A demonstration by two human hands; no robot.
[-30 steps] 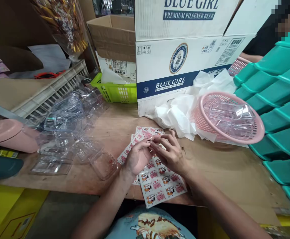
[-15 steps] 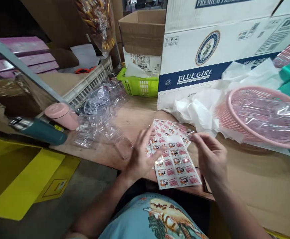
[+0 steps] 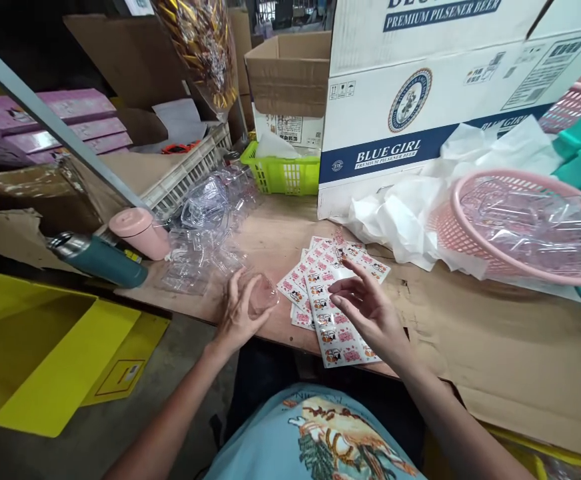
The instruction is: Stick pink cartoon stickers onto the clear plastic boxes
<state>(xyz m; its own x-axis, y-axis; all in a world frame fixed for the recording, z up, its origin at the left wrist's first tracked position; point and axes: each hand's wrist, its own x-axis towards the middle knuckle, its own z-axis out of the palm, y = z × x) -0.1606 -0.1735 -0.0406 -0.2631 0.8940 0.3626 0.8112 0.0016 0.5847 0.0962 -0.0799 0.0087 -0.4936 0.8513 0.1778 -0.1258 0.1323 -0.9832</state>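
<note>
Sticker sheets [image 3: 339, 339] below right hand [image 3: 371, 312] | crumpled paper [image 3: 388, 220] beside pink basket [image 3: 444, 230]

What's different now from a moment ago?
The left hand has moved left from the sticker sheets and taken hold of a clear container. The right hand has come back over the sheets, fingers open. The pink basket and lime basket stayed put.
</note>
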